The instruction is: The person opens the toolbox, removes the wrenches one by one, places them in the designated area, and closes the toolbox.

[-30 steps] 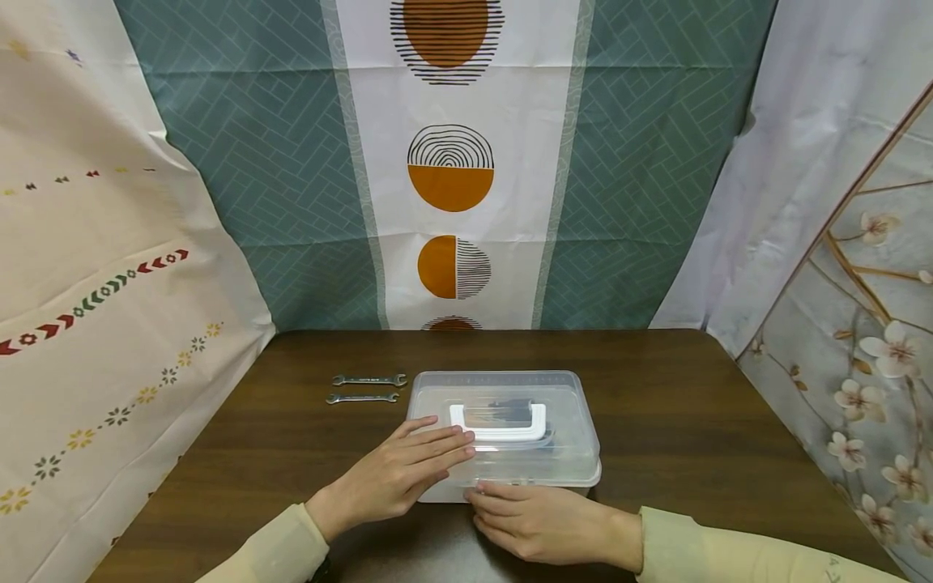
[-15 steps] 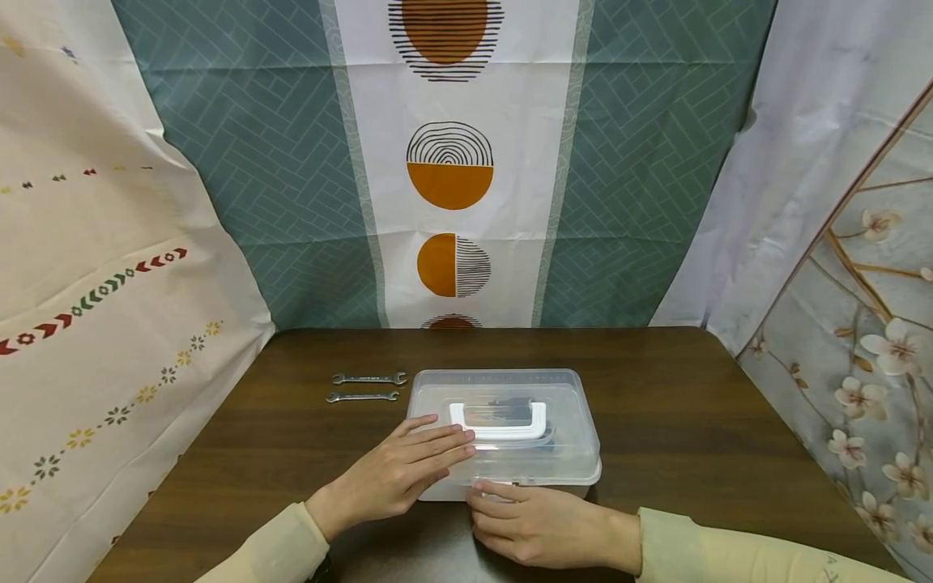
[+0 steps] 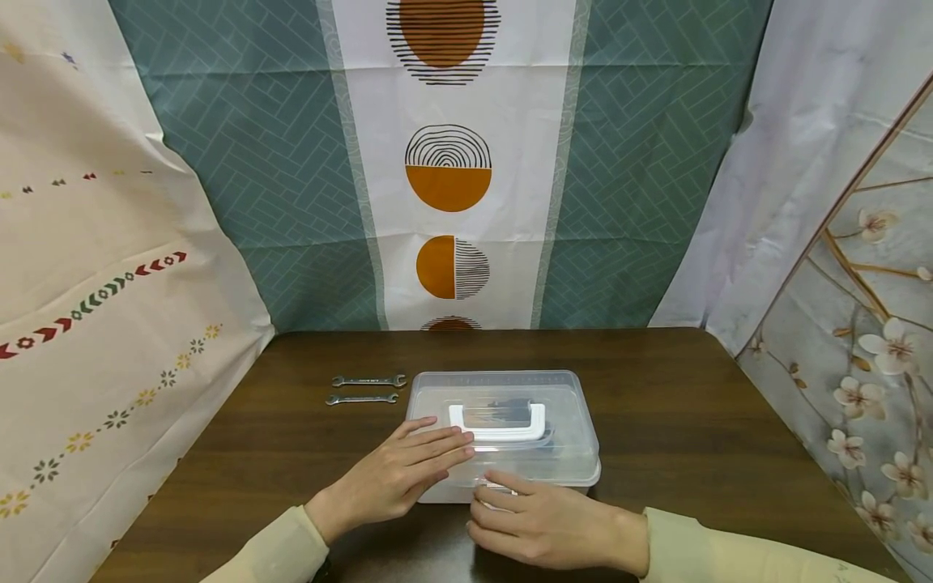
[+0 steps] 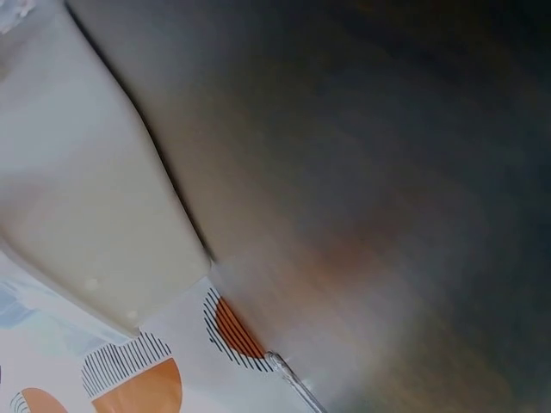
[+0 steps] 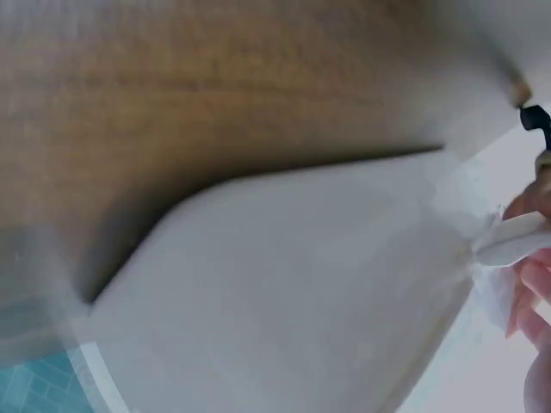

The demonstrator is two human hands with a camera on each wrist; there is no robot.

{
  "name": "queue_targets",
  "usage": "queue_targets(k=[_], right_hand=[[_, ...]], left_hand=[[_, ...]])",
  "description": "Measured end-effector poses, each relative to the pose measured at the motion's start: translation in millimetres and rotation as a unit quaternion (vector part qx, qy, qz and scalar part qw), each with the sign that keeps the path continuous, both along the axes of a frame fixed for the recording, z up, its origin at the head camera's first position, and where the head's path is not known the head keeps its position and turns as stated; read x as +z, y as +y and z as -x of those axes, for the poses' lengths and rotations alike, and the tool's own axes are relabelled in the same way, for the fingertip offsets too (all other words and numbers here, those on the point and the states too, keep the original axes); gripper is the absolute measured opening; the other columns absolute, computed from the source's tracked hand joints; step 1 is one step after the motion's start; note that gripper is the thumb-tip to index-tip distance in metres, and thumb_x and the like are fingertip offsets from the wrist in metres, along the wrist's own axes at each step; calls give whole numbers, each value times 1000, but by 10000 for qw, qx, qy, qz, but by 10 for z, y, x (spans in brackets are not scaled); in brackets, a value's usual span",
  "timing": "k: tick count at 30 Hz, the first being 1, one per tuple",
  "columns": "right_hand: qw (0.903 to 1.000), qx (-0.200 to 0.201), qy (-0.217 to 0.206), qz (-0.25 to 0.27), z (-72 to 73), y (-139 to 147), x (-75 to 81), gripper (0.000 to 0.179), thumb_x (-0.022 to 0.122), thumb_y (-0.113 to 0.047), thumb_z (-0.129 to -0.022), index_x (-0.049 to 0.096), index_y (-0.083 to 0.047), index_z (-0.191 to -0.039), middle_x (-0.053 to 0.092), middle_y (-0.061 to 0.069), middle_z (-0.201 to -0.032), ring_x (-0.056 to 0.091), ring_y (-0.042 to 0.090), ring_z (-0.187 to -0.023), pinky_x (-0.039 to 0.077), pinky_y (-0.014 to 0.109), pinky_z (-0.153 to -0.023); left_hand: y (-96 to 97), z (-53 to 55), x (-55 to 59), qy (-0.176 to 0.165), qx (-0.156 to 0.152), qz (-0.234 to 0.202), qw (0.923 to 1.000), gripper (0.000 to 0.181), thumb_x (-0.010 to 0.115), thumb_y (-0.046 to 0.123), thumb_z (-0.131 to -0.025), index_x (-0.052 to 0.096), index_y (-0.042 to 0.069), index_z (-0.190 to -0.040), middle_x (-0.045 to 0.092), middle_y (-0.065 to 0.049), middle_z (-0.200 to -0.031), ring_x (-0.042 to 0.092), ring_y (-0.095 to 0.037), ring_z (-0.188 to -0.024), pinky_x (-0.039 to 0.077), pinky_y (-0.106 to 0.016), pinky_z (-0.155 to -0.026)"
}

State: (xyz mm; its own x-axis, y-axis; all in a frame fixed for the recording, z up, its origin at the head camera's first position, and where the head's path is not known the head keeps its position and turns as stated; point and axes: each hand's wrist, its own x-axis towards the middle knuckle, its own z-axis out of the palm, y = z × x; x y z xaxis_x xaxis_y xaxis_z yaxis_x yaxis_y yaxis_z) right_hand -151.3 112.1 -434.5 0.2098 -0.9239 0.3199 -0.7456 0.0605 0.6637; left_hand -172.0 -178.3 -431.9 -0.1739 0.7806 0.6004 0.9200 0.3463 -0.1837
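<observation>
A translucent plastic case (image 3: 561,465) with a white carrying handle (image 3: 503,435) sits on the table, its lid down. My left hand (image 3: 401,470) rests with straight fingers on the lid's left front, fingertips by the handle. At the middle of the front edge, my right hand (image 3: 535,522) has its fingers about the white latch (image 5: 514,239). In the right wrist view this latch sticks out from the front wall between the fingers. Darker contents show dimly through the lid. Neither hand appears in the left wrist view, where the case's side wall (image 4: 95,189) shows.
Two open-end wrenches, the upper wrench (image 3: 369,380) and the lower wrench (image 3: 362,399), lie parallel left of the case. The brown wooden table (image 3: 678,421) ends at a patterned curtain (image 3: 634,202) behind. Cloths hang at both sides.
My right hand's index finger has lifted off the case's front edge, and the hand has shifted slightly right, showing more of the white latch. The left hand stays in place.
</observation>
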Motion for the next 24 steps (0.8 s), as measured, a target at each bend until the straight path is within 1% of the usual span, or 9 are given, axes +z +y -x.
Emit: queue_targets(k=[4,8,14,19,24], right_hand=[[9992,-47,298,277,37,52,72,38,37,-11,-108,68,-17,-128,67,1,-127,64,19,-118,53,37,-102],[9974,-112,505,508,85,91,99,38,37,-11,-108,71,-17,-124,67,3,-128,65,19,-112,55,35,-95],[9950,-141,636,753,123,87,95,35,40,-11,-108,74,-14,-118,67,3,-123,62,18,-105,54,31,-90],[9937,-216,756,793,124,85,86,34,41,-11,-107,73,-10,-120,67,5,-122,61,18,-103,54,31,-88],[9923,-379,874,790,106,94,44,35,40,-11,-105,71,-8,-123,67,8,-125,63,19,-104,53,31,-87]], left_hand=[[-2,-6,-3,16,10,-8,10000,42,50,22,-111,55,11,-152,54,-3,-154,53,-18,-141,40,-48,-117],[-1,-6,-3,85,15,11,10000,42,49,22,-111,55,11,-152,54,-3,-154,53,-18,-141,40,-48,-116],[1,-7,-2,113,35,26,9999,42,49,22,-111,54,11,-152,54,-3,-155,53,-19,-141,40,-48,-116],[-2,-10,-9,65,95,56,9999,43,48,23,-112,54,13,-152,54,-2,-155,52,-18,-141,40,-47,-117],[0,-9,-13,30,101,52,9999,43,48,23,-112,54,12,-152,54,-2,-154,53,-18,-141,40,-47,-117]])
